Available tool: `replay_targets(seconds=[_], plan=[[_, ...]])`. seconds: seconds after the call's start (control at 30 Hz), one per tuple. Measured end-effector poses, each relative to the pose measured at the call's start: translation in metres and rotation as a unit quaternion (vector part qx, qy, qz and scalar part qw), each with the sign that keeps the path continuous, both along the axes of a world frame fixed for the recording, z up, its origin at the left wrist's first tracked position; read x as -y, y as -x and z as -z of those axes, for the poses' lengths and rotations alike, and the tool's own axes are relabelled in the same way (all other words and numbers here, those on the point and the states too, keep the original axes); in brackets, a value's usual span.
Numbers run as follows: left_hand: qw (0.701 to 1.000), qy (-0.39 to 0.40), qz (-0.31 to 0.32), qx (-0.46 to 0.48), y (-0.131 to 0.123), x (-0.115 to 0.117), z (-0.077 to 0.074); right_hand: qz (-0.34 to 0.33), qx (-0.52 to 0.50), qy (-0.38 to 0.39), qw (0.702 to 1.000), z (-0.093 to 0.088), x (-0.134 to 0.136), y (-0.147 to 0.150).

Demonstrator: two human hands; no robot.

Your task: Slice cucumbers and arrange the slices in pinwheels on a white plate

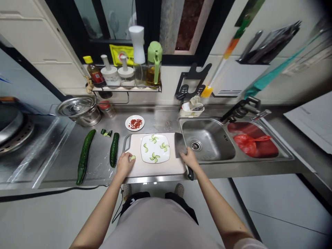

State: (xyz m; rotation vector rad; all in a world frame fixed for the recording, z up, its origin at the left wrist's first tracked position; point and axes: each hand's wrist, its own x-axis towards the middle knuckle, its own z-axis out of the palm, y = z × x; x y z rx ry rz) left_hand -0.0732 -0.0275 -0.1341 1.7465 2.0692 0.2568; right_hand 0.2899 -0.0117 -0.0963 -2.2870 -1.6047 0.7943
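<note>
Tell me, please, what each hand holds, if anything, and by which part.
The right hand holds the knife near where blade meets handle; the left hand is at a cucumber piece, but its hold cannot be told.

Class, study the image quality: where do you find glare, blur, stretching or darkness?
Head view: pale glare on the steel counter; head view: wall-rack knives at upper right look stretched and blurred; head view: the extreme top-right corner turns dark; head view: the plate near the middle looks clearer.

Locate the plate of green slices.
In the head view, the plate lies on the cutting board, between the left hand and the right hand.
</note>
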Motion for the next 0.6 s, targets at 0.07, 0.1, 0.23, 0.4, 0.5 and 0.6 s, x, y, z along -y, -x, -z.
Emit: replay_targets(seconds=[0.07,0.1,0.23,0.4,0.5,0.6], plan=[[1.0,-0.004,-0.002,0.0,-0.001,0.0,0.0,-0.003,-0.004,-0.005,1.0,0.009,-0.003,0.004],[1.0,-0.007,-0.002,0.002,-0.002,0.0,0.0,-0.008,-0.001,-0.002,1.0,0.011,-0.004,0.007],[1.0,-0.01,-0.01,0.017,-0.006,0.002,0.0,-0.026,0.065,0.007,0.998,0.015,-0.003,0.012],[0.998,-0.006,-0.045,0.034,-0.009,0.003,-0.001,-0.059,0.154,0.005,0.986,0.01,-0.002,0.015],[0.999,-0.002,-0.044,0.023,-0.009,0.003,-0.001,-0.063,0.187,0.029,0.98,0.005,-0.002,0.018],[0.999,-0.009,-0.039,0.023,-0.009,0.001,-0.002,-0.061,0.204,0.057,0.975,0.001,-0.002,0.022]])
